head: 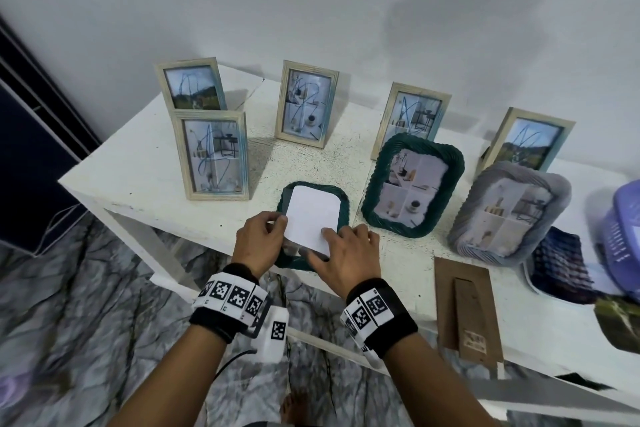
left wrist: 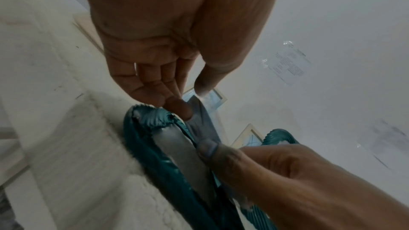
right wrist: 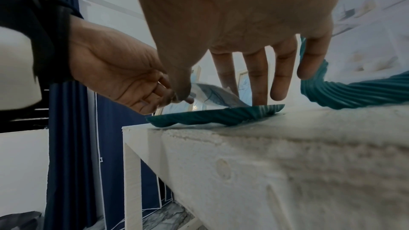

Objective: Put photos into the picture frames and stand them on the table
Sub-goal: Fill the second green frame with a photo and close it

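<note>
A dark green ribbed frame [head: 343, 204] lies face down at the front edge of the white table [head: 138, 191]. A photo [head: 313, 215], white back up, lies over its opening and bows upward. My left hand [head: 278, 224] pinches the photo's left edge between thumb and forefinger; the left wrist view shows that pinch [left wrist: 192, 97] above the frame [left wrist: 155, 163]. My right hand [head: 322, 243] presses the photo's near right corner with thumb and straight fingers. From the right wrist, the right hand [right wrist: 221, 93] has its fingers down on the photo [right wrist: 217, 95] and frame [right wrist: 212, 114].
Several wooden frames with photos stand along the back. A filled green frame [head: 412, 184] and a grey frame [head: 509, 215] stand to the right. A brown backing board [head: 467, 308] lies near the front edge. Loose photos [head: 561, 263] and a purple basket [head: 627, 218] are far right.
</note>
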{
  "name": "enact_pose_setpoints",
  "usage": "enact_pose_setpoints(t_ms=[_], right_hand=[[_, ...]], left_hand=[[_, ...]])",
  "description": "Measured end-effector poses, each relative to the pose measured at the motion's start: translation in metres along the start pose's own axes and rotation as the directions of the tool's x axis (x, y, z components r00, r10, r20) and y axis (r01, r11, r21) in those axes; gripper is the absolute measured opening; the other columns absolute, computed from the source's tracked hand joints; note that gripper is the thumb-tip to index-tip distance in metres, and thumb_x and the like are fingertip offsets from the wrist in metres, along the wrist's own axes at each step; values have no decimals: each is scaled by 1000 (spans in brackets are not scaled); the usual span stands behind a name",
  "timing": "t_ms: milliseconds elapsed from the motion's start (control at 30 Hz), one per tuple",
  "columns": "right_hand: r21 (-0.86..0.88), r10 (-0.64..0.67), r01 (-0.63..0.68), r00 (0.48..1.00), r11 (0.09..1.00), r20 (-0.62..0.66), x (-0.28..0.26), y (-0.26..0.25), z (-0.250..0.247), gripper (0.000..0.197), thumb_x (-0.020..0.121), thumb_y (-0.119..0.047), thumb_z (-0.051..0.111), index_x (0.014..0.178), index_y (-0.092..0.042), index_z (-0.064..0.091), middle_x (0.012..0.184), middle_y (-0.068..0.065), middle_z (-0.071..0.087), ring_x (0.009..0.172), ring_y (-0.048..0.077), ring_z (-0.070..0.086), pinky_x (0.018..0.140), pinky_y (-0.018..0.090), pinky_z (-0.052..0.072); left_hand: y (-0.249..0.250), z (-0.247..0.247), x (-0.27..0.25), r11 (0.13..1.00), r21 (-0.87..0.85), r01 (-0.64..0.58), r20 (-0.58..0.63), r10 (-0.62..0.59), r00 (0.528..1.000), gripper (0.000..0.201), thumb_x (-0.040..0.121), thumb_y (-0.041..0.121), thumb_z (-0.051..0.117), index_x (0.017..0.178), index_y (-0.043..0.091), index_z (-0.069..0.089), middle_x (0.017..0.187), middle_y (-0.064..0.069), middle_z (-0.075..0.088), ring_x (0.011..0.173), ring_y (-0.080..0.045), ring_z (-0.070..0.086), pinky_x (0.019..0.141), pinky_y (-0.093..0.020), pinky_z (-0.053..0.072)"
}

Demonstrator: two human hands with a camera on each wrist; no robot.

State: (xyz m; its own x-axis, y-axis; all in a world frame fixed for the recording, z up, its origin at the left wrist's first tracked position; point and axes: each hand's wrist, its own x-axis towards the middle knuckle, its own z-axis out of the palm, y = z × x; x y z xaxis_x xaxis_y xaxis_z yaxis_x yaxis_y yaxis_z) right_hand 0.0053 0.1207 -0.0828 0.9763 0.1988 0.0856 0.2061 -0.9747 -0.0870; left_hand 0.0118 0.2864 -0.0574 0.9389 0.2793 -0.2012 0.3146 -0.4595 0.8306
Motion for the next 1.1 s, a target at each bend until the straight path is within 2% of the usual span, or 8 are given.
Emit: enact_pose_setpoints(t_ms=[167,333,433,600,733,867,967,1100], right_hand=[[10,2,-2,1000,1000,-23,-1,2,3,72,74,-79,35,98,-22,71,97,8,63,92,33,52,82,44,41],[58,-83,87,995,995,-61,-2,6,7,70,72,-76,39,85,-16,74,99,3,65,87,31,56,75,42,48],[65,-163,168,984,984,-74,-5,12,8,47,78,-61,57,87,-17,71,90,-1,67,83,28,57,71,39,49],[122,-251,279,946,953,-203,-14,21,7,29,93,-36,43,104,-22,65,93,-4,67,80,24,54,65,37,48],[207,-294,350,920,914,-259,-18,27,6,7,87,-7,60,90,-11,65,88,5,64,74,25,51,65,36,46],[363,-215,321,928,875,-304,-20,30,8,8,83,-1,66,89,-7,65,92,7,63,81,27,56,71,33,48],[432,-143,290,929,854,-340,-26,37,10,12,81,-3,70,93,-5,68,102,10,66,91,28,60,80,31,49],[480,-40,281,891,831,-452,-34,46,8,14,79,-2,73,92,-3,70,107,12,68,96,27,62,87,27,48]], left_hand=[[-10,1,5,997,80,6,53,-10,999,32,92,18,58,122,14,66,106,-10,71,103,-27,64,93,-32,48],[-12,3,6,992,124,11,44,-16,999,33,89,17,61,123,16,65,104,-9,72,101,-26,65,89,-27,46],[-12,4,7,990,142,10,47,-17,999,32,90,17,59,122,17,65,104,-9,72,98,-24,64,83,-22,41],[-14,4,10,993,104,50,46,-55,997,34,91,14,57,124,16,64,108,-10,70,103,-27,63,83,-22,40],[-12,7,12,993,57,105,66,-108,992,41,88,13,60,129,13,61,110,-9,70,104,-27,63,92,-28,46],[-15,8,15,990,-31,135,80,-132,988,41,81,21,66,121,11,66,96,-5,74,92,-29,69,94,-42,52],[-19,7,18,991,-40,125,37,-124,992,23,89,15,64,112,12,71,90,-6,71,92,-28,68,92,-40,53],[-20,9,18,994,-41,104,-9,-104,995,19,91,12,62,106,17,72,86,-3,70,89,-26,66,88,-35,53]])
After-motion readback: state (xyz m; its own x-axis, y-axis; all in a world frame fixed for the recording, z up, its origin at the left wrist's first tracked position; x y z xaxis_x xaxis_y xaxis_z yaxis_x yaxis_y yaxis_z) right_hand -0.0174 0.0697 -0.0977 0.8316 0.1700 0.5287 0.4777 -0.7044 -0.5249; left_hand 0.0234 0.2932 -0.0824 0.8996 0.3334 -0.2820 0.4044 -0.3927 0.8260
